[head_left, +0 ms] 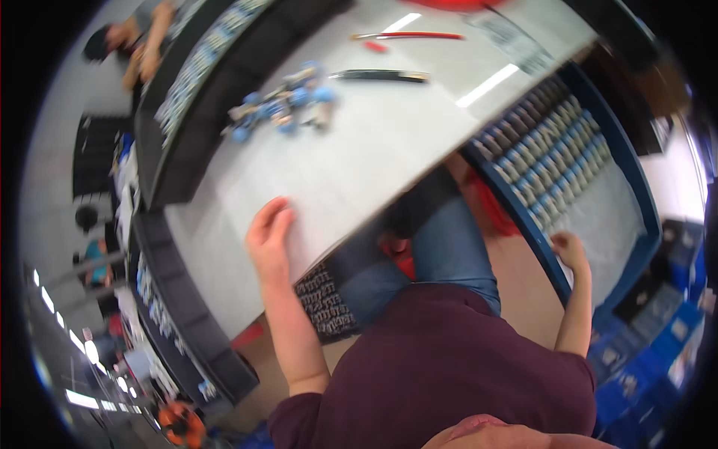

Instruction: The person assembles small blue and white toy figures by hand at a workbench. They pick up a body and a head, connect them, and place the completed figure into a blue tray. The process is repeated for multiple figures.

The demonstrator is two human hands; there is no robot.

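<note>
Small pieces (550,165) stand in several rows, too blurred to count, in one blue tray (622,150) on the right, where the right hand (572,253) bends its fingers over the near side, any grip impossible to tell. The left hand (271,233), half open and seemingly empty, is by the white table's (374,161) edge; one blurred heap (283,111), one red brush (428,35) and one black tool (385,75) lie beyond.

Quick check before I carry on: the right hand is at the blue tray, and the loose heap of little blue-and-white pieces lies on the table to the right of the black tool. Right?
Not quite: the heap lies to the left of the black tool, as the head view shows. The right hand is indeed at the blue tray.
</note>
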